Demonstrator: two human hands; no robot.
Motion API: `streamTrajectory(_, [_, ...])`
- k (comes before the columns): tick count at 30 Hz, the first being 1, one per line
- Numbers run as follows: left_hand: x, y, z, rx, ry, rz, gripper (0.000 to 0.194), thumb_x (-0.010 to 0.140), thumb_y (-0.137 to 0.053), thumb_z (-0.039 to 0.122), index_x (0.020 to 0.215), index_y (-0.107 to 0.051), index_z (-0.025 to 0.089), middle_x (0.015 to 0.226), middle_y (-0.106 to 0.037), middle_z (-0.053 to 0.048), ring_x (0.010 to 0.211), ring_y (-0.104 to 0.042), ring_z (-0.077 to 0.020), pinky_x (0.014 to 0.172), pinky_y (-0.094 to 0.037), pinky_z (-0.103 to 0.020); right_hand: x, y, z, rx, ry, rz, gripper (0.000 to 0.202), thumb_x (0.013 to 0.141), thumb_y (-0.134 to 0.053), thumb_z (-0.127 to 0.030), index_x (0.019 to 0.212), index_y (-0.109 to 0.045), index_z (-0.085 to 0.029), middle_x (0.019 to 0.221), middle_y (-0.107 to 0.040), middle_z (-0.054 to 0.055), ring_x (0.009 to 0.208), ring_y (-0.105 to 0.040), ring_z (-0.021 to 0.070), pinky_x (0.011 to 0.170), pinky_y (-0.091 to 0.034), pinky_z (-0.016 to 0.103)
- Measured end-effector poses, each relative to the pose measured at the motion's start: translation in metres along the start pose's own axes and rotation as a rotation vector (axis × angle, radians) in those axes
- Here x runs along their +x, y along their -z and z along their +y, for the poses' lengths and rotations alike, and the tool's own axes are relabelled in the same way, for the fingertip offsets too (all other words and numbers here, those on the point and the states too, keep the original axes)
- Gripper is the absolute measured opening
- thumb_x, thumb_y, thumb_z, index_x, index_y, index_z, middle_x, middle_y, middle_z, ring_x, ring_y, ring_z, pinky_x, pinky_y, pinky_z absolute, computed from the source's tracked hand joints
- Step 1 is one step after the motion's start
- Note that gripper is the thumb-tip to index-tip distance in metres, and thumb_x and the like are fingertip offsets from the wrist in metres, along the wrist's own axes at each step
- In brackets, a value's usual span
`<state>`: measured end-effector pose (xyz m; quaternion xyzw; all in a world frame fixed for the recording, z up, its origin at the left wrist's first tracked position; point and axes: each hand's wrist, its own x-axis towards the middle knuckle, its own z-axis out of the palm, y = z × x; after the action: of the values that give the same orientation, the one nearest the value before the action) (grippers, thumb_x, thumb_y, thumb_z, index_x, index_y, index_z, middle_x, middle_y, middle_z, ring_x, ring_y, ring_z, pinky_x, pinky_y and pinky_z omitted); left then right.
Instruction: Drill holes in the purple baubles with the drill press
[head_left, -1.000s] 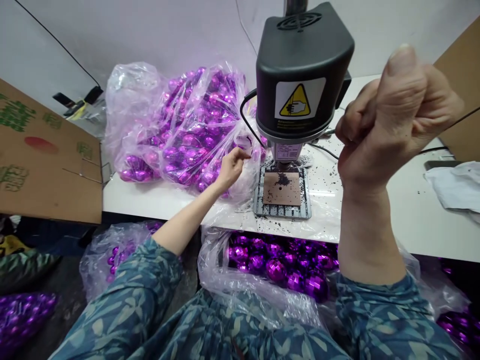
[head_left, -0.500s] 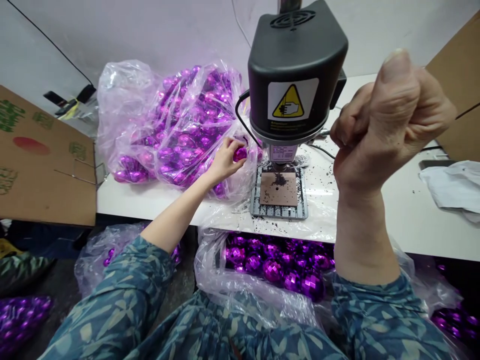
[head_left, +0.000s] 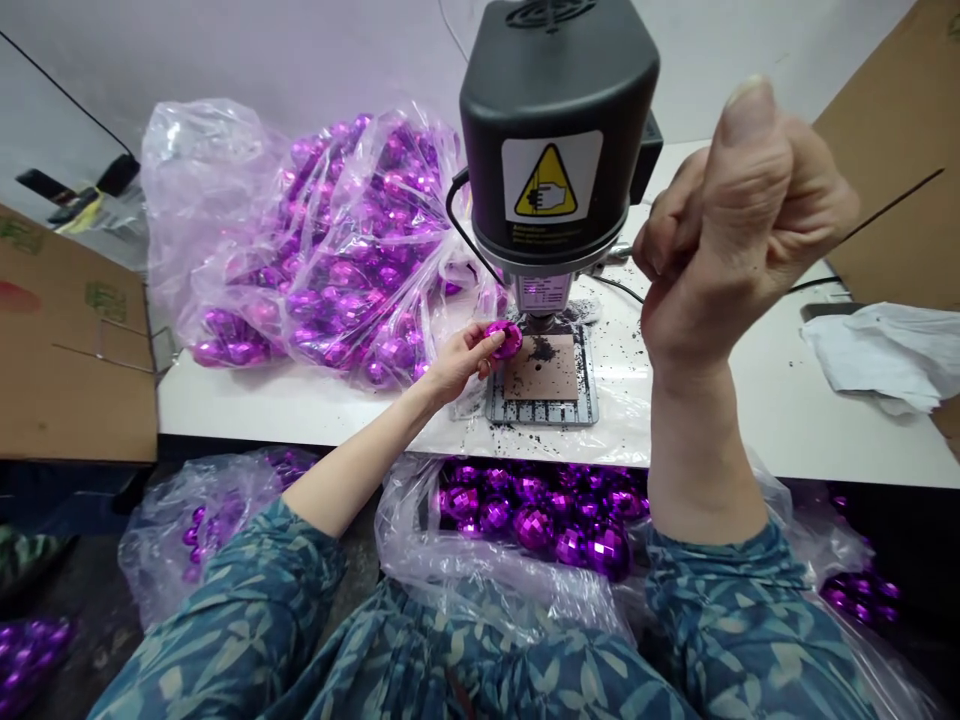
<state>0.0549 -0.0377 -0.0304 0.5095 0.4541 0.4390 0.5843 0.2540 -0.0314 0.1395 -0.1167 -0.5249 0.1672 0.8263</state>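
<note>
My left hand (head_left: pixel 463 362) pinches a shiny purple faceted bauble (head_left: pixel 507 340) between thumb and fingers, at the left edge of the drill press base (head_left: pixel 540 412). On that base lies a brown square board (head_left: pixel 559 380) with a small hole and dark shavings. Above it hangs the black head of the drill press (head_left: pixel 559 120), with a yellow hand-warning label. My right hand (head_left: pixel 750 215) is raised right of the head, fist closed around the end of the press's metal lever (head_left: pixel 618 254); the grip itself is hidden by the fingers.
A clear plastic bag (head_left: pixel 337 250) full of purple baubles leans on the white table (head_left: pixel 247 405) at left. More baubles (head_left: pixel 534 525) lie in a plastic-lined opening below the table edge. Cardboard boxes (head_left: pixel 75 380) flank the table; white cloth (head_left: pixel 889 350) lies at right.
My left hand has brought the bauble from beside the bag toward the press base and turned it. My right fist keeps its hold; the whole view has shifted slightly.
</note>
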Motion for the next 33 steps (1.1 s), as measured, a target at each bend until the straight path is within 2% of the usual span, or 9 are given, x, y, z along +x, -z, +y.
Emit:
streamTrajectory(5, [0.009,-0.006,-0.019,0.037,-0.096,0.020,0.065,0.075,-0.086,0.067,0.117,-0.073,0.019,0.108,-0.078,-0.011,0.077,-0.071,-0.0176,0.055,-0.054,-0.027,0.000,-0.001,0.001,-0.016,0.012,0.016,0.060,0.085,-0.071,-0.061,0.054,-0.037,-0.022,0.044,-0.026,-0.009,0.035,-0.029,0.0051,0.038,-0.022,0.029])
streamTrajectory(8, [0.011,-0.013,-0.026,0.034,-0.122,0.002,0.065,0.075,-0.088,0.063,0.121,-0.070,0.020,0.110,-0.078,-0.011,0.091,-0.076,-0.0235,0.071,-0.063,-0.035,0.000,0.000,-0.002,-0.057,0.003,0.008,0.062,0.086,-0.067,-0.064,0.054,-0.034,-0.022,0.044,-0.026,-0.008,0.036,-0.031,0.0050,0.039,-0.023,0.028])
streamTrajectory(12, [0.010,-0.022,-0.030,0.028,-0.140,-0.040,0.062,0.077,-0.089,0.057,0.121,-0.067,0.021,0.117,-0.078,-0.011,0.105,-0.077,-0.0266,0.088,-0.065,-0.043,-0.001,-0.002,-0.005,-0.102,-0.014,0.024,0.065,0.085,-0.061,-0.073,0.054,-0.033,-0.024,0.044,-0.023,-0.007,0.036,-0.030,0.0069,0.039,-0.023,0.030])
streamTrajectory(19, [0.012,-0.029,-0.036,0.033,-0.181,-0.058,0.060,0.077,-0.091,0.048,0.124,-0.065,0.020,0.126,-0.076,-0.013,0.115,-0.075,-0.0264,0.104,-0.061,-0.046,-0.001,0.000,0.002,0.017,0.032,0.023,0.057,0.084,-0.071,-0.063,0.054,-0.045,-0.022,0.044,-0.025,-0.008,0.034,-0.029,0.0056,0.036,-0.019,0.029])
streamTrajectory(26, [0.003,-0.037,-0.042,0.235,-0.243,-0.053,0.063,0.079,-0.090,0.036,0.133,-0.062,0.020,0.128,-0.073,-0.011,0.107,-0.073,-0.0245,0.098,-0.062,-0.043,-0.004,0.007,-0.002,-0.162,-0.026,-0.040,0.054,0.089,-0.061,-0.064,0.057,-0.042,-0.026,0.047,-0.027,-0.005,0.039,-0.036,0.0091,0.041,-0.028,0.030])
streamTrajectory(33, [-0.001,-0.042,-0.049,0.378,-0.301,0.041,0.062,0.078,-0.089,0.028,0.133,-0.062,0.019,0.117,-0.073,-0.009,0.105,-0.072,-0.0257,0.096,-0.062,-0.044,-0.004,0.005,0.000,-0.093,0.021,-0.036,0.049,0.089,-0.067,-0.053,0.057,-0.044,-0.023,0.046,-0.023,-0.007,0.037,-0.034,0.0078,0.040,-0.026,0.028])
